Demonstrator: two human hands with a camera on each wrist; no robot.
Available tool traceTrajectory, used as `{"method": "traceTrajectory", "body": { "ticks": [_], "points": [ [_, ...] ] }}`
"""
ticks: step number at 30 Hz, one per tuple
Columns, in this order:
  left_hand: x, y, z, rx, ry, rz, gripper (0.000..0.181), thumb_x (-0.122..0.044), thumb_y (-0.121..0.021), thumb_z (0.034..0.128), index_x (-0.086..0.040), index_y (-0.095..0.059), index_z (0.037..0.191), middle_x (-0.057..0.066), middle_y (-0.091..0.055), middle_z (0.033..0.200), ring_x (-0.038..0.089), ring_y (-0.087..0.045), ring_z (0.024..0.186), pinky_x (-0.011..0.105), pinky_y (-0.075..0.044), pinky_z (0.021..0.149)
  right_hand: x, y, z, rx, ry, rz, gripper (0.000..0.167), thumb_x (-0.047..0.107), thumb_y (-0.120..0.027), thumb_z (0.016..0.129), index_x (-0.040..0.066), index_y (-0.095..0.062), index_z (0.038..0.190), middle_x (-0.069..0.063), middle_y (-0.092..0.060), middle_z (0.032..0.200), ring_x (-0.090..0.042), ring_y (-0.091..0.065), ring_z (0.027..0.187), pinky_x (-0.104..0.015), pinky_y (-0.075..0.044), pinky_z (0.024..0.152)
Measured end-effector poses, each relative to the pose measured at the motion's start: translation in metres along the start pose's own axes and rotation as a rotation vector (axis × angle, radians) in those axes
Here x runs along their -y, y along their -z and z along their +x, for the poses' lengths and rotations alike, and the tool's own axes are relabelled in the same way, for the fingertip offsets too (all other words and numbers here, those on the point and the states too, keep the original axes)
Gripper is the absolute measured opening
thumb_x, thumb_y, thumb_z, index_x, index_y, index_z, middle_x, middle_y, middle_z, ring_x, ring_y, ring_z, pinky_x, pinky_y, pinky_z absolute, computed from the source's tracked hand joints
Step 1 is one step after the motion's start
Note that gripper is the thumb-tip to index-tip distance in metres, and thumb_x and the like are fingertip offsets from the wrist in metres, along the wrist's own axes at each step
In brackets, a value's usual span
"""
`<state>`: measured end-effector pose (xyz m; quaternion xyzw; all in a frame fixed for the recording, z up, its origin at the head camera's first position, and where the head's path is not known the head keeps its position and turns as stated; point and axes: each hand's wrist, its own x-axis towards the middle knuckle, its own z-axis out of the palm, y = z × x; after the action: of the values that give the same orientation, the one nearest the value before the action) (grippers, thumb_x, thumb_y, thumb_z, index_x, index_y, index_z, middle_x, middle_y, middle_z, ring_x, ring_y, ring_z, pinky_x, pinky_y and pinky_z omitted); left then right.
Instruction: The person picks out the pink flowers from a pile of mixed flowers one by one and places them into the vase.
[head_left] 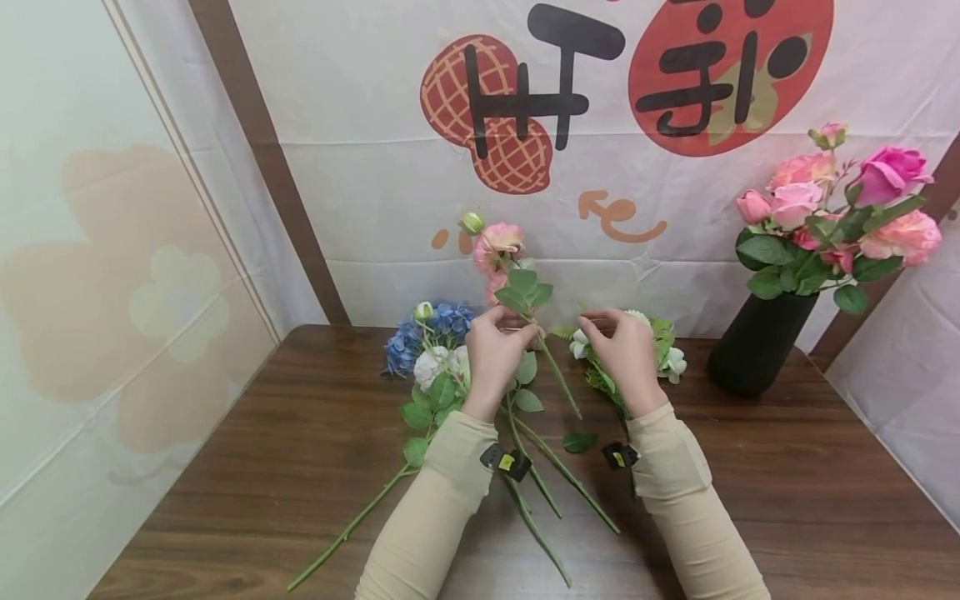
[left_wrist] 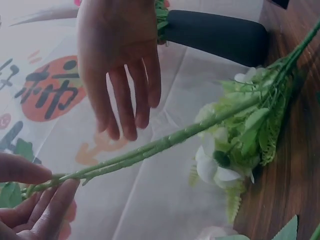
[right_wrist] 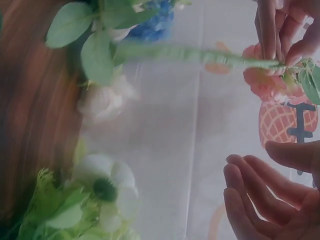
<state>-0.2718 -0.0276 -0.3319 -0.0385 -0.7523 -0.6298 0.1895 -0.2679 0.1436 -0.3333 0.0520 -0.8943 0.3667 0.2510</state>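
Note:
My left hand (head_left: pixel 497 357) pinches the green stem (left_wrist: pixel 172 141) of a pink flower (head_left: pixel 498 242) between thumb and fingers, just below its leaves. The flower is held up off the table, bloom at the top and stem slanting down to the right. To its right, my right hand (head_left: pixel 624 357) is raised with relaxed fingers. In the right wrist view nothing lies between its thumb and fingers (right_wrist: pixel 260 192). Behind and below it is a bunch of white and green flowers (left_wrist: pixel 250 130). White flowers (head_left: pixel 431 367) and blue hydrangeas (head_left: pixel 450 321) lie left of the left hand.
A black vase (head_left: pixel 761 346) holding pink flowers (head_left: pixel 798 204) stands at the table's right rear. Several cut stems (head_left: pixel 570 475) and a loose leaf (head_left: pixel 580 442) lie on the wooden table (head_left: pixel 247 467). A printed white cloth (head_left: pixel 375 208) hangs behind.

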Motion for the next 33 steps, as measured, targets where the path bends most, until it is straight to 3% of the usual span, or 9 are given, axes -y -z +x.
{"method": "traceTrajectory", "body": {
  "ticks": [4, 11, 18, 22, 28, 33],
  "points": [
    [-0.002, 0.001, -0.001, -0.005, -0.006, -0.131, 0.018, -0.005, -0.07, 0.0767, 0.001, -0.07, 0.093, 0.013, -0.072, 0.083, 0.018, -0.071, 0.07, 0.034, -0.058, 0.065, 0.006, 0.0, 0.0, 0.03, 0.042, 0.062, 0.028, 0.03, -0.063, 0.091, 0.01, -0.071, 0.108, -0.012, -0.073, 0.094, -0.026, -0.069, 0.082, -0.042, -0.054, 0.071],
    [-0.007, 0.0, -0.002, -0.002, -0.021, -0.3, 0.022, 0.0, -0.066, 0.0781, 0.006, -0.067, 0.099, 0.019, -0.071, 0.087, 0.026, -0.071, 0.079, 0.03, -0.058, 0.067, 0.015, 0.002, -0.002, 0.114, 0.117, 0.121, 0.028, 0.029, -0.067, 0.088, 0.012, -0.071, 0.11, -0.009, -0.073, 0.1, -0.023, -0.07, 0.087, -0.039, -0.056, 0.07],
    [-0.011, -0.002, -0.005, 0.038, 0.021, -0.473, 0.023, 0.008, -0.065, 0.078, 0.009, -0.065, 0.101, 0.022, -0.068, 0.087, 0.03, -0.07, 0.082, 0.036, -0.058, 0.073, 0.02, 0.003, -0.003, 0.148, 0.137, 0.145, 0.027, 0.022, -0.073, 0.083, 0.012, -0.071, 0.108, -0.008, -0.073, 0.101, -0.023, -0.07, 0.088, -0.037, -0.057, 0.073],
    [-0.012, -0.004, -0.006, 0.054, 0.051, -0.515, 0.021, 0.008, -0.065, 0.0778, 0.007, -0.067, 0.098, 0.021, -0.069, 0.087, 0.023, -0.07, 0.079, 0.036, -0.058, 0.073, 0.022, 0.005, -0.003, 0.154, 0.139, 0.151, 0.027, 0.021, -0.074, 0.082, 0.011, -0.072, 0.107, -0.009, -0.073, 0.099, -0.023, -0.07, 0.089, -0.035, -0.057, 0.074],
    [-0.014, -0.005, -0.008, 0.089, 0.086, -0.518, 0.027, 0.007, -0.064, 0.0793, 0.004, -0.067, 0.106, 0.024, -0.069, 0.099, 0.022, -0.071, 0.083, 0.034, -0.057, 0.076, 0.023, 0.009, -0.004, 0.155, 0.154, 0.139, 0.023, 0.02, -0.074, 0.082, 0.012, -0.074, 0.104, -0.008, -0.074, 0.096, -0.023, -0.07, 0.085, -0.036, -0.057, 0.071],
    [-0.012, -0.007, -0.009, 0.092, 0.073, -0.5, 0.024, 0.008, -0.065, 0.0791, 0.002, -0.067, 0.102, 0.018, -0.071, 0.092, 0.013, -0.068, 0.071, 0.028, -0.055, 0.064, 0.021, 0.011, -0.005, 0.144, 0.169, 0.111, 0.02, 0.017, -0.074, 0.082, 0.012, -0.075, 0.101, -0.006, -0.074, 0.093, -0.022, -0.07, 0.081, -0.037, -0.056, 0.066]
  ]
}}
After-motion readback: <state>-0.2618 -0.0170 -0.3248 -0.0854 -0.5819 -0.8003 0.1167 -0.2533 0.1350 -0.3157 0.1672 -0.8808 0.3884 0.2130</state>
